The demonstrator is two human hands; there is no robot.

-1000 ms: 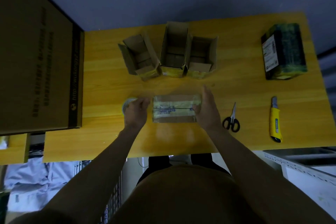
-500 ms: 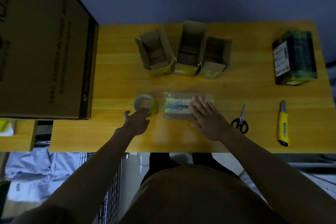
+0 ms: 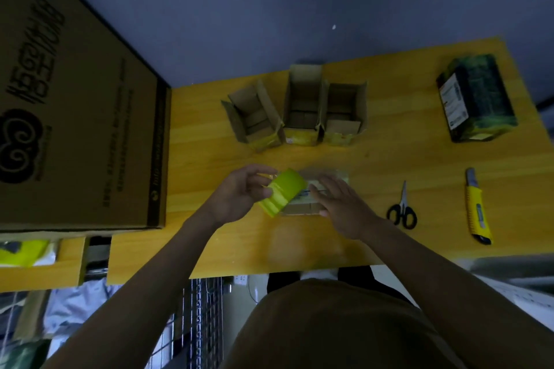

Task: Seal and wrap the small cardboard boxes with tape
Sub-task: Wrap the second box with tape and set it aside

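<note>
The left hand (image 3: 239, 193) grips the yellow-green tape roll (image 3: 281, 195), fingers curled round its far side and thumb at the near side, holding it raised and tilted just left of centre frame. Half a second ago the roll lay flat on the table with that hand only reaching for it; now it is lifted and overlaps the left end of the small sealed box (image 3: 317, 193). The right hand (image 3: 344, 208) lies open with straight fingers pressing flat on top of that box, much as it did before, though the view has swung so the whole scene sits further right and lower in the frame. The box itself lies flat at centre frame, a printed label showing between the hands.

Above it, in the upper middle, three open cardboard boxes (image 3: 302, 108) stand in a row, flaps up, touching one another. Right of the box lie black-handled scissors (image 3: 401, 210), and further right a yellow utility knife (image 3: 478, 210). In the upper right sits a dark wrapped package (image 3: 476, 97) with a white label. All rest on a yellow wooden table (image 3: 404, 156) against a blue-grey wall (image 3: 269, 9). A large printed carton (image 3: 75, 117) fills the left of the frame, overlapping the table's left edge.
</note>
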